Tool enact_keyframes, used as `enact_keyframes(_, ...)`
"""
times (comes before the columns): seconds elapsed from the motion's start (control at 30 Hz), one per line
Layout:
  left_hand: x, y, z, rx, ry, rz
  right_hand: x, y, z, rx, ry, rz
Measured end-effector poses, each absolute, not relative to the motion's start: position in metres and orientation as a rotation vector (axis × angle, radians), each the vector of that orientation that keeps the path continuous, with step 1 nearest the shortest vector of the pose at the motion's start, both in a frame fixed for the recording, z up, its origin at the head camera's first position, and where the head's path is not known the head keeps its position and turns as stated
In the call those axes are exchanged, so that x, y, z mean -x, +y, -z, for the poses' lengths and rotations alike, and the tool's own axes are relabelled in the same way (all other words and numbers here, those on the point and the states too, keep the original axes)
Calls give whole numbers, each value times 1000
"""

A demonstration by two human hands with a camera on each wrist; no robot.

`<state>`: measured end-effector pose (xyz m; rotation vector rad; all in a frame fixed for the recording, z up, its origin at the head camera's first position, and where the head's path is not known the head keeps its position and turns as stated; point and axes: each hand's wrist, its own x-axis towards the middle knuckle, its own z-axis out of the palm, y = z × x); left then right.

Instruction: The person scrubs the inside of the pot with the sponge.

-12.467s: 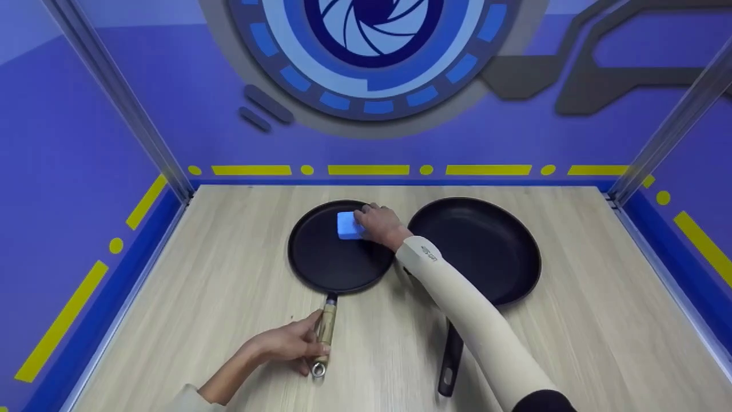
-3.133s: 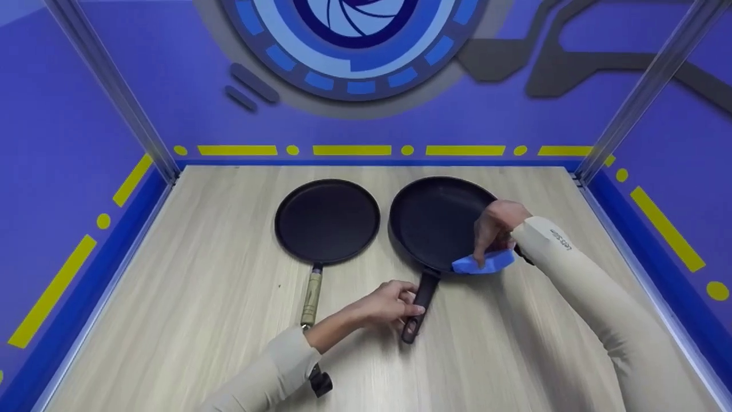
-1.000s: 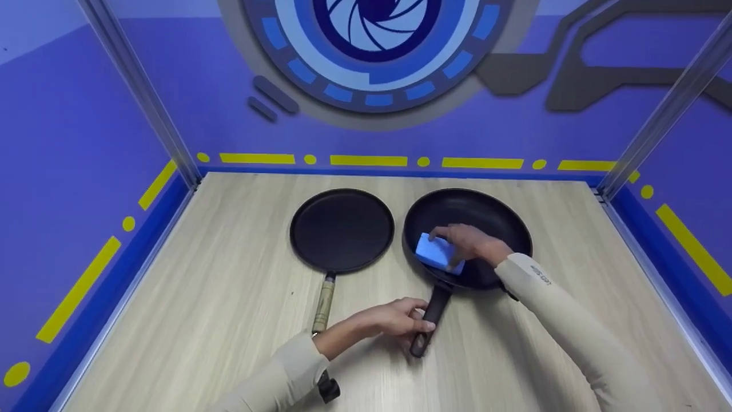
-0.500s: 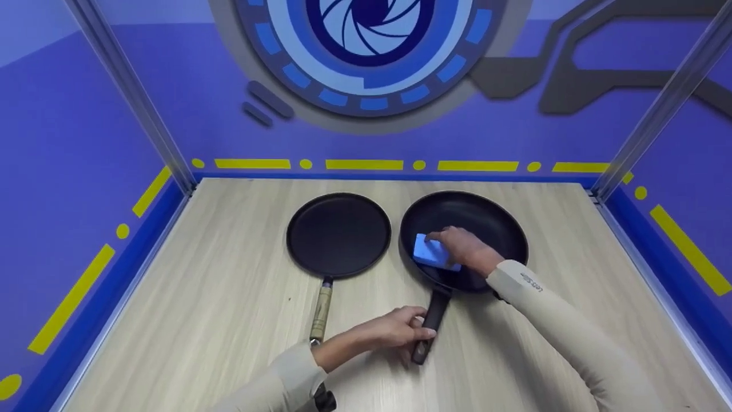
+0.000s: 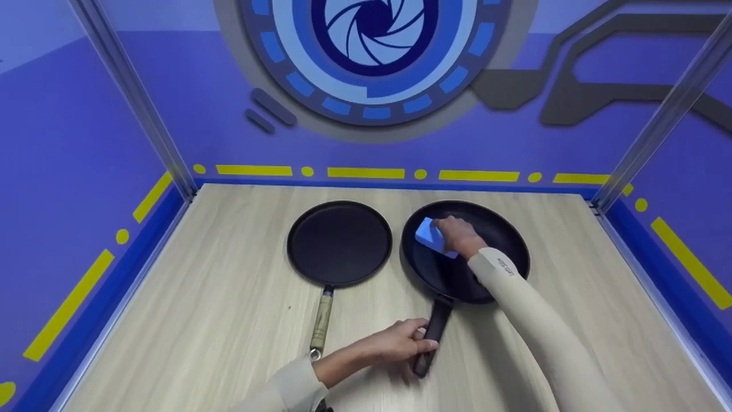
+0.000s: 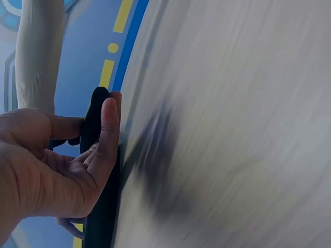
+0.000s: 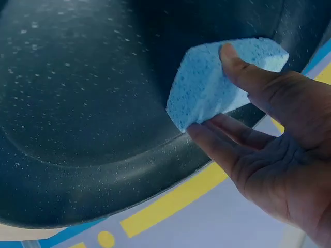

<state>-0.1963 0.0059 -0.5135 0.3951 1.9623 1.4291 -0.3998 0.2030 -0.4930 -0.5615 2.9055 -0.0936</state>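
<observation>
A deep black frying pan (image 5: 492, 229) stands at the right of the table, its dark handle (image 5: 437, 323) toward me. My left hand (image 5: 400, 341) grips that handle near its end; the left wrist view shows thumb and fingers on either side of it. Inside the pan, my right hand (image 5: 457, 233) pinches a blue sponge (image 5: 430, 236) against the left part of the cooking surface. Up close in the right wrist view, the sponge (image 7: 207, 82) looks porous and bends between thumb and fingers. Small whitish droplets or specks dot the pan's surface (image 7: 77, 103).
A flat black crepe pan (image 5: 339, 243) lies left of the frying pan, with a wooden handle (image 5: 322, 320) ending in a metal ring. My left forearm passes close to that ring. Blue printed walls (image 5: 366, 151) enclose the light wooden table (image 5: 229, 297) at the back and sides.
Earlier, the sponge was on the crepe pan, with my left hand at its wooden handle. Both hands then moved to the frying pan. Lately the sponge has shifted slightly farther from me.
</observation>
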Motion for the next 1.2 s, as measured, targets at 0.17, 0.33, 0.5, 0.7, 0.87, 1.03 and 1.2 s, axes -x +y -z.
enact_keyframes(0.17,196,4,514,-360,1886,-1446,400,209,495,576,2848,87)
enact_keyframes(0.33,194,4,516,-338,1862,-1477,392,214,495,709,2833,1)
enact_keyframes(0.5,193,4,521,-355,1796,-1527,374,213,497,871,2855,-85)
enact_keyframes(0.7,192,5,526,-392,1784,-1532,361,217,497,905,2780,-64)
enact_keyframes(0.87,189,6,528,-375,1778,-1544,365,225,503,892,2749,219)
enact_keyframes(1.03,191,7,527,-373,1774,-1561,376,227,509,721,2834,604)
enact_keyframes(1.2,190,2,526,-389,1781,-1556,381,211,514,584,2842,809)
